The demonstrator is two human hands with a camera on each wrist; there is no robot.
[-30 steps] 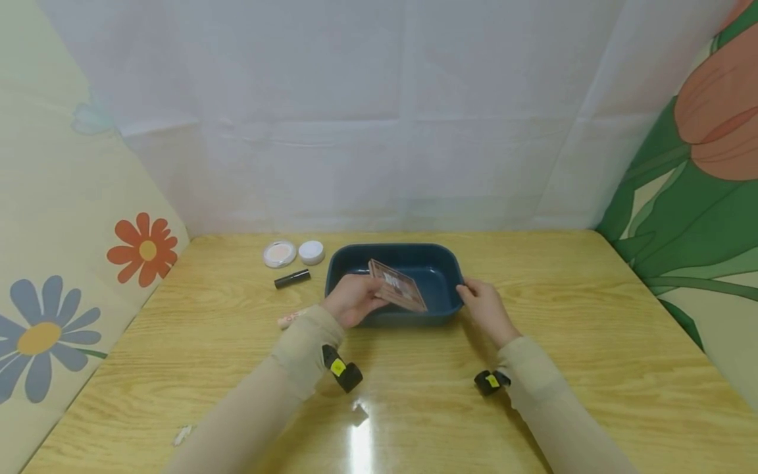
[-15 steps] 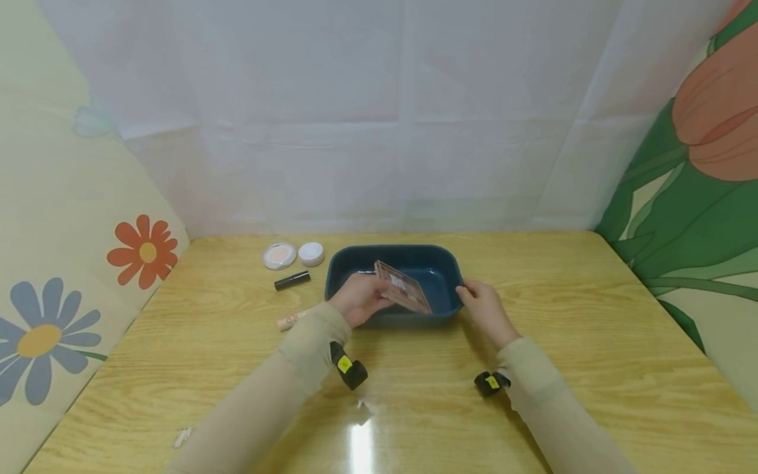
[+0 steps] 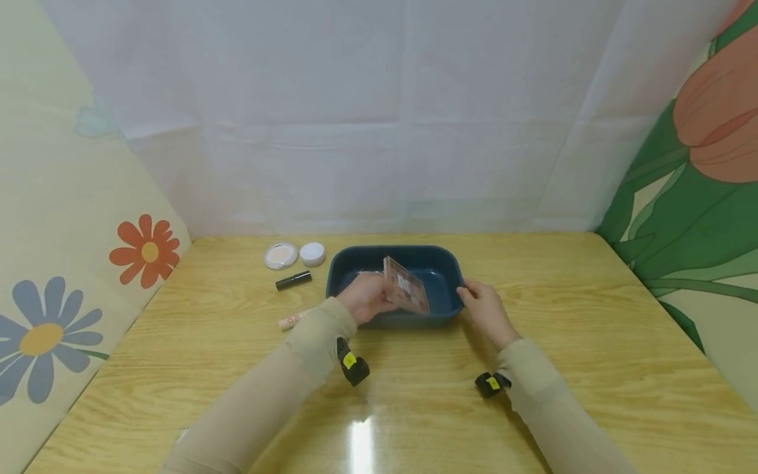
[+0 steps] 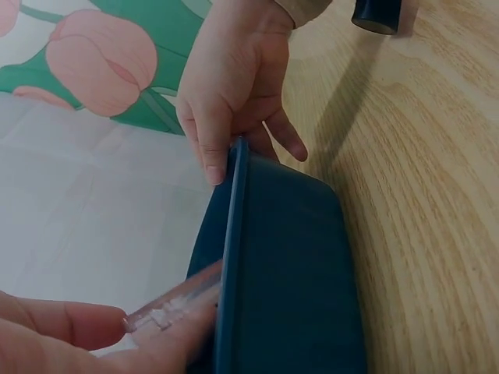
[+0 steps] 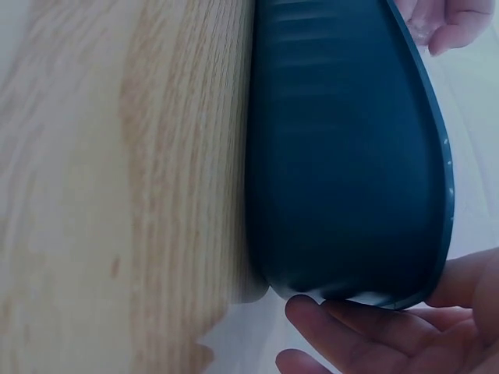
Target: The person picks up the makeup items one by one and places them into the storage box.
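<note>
My left hand pinches a flat, brownish-pink eyeshadow palette by its left end. The palette is tilted, above and partly within the opening of a dark blue plastic bin. Closer in the left wrist view, thumb and fingers hold the palette near the bin's rim, which hides its far end. My right hand grips the bin's right end; the right wrist view has its fingers against the outer wall, with the thumb at the rim.
Left of the bin lie a round powder compact, a white round jar, a black lipstick-like tube and a pale tube partly behind the left sleeve. A white cloth hangs behind the wooden table.
My left hand has moved slightly right over the bin, and the palette in it has turned steeper. The right hand keeps its grip on the bin's end.
</note>
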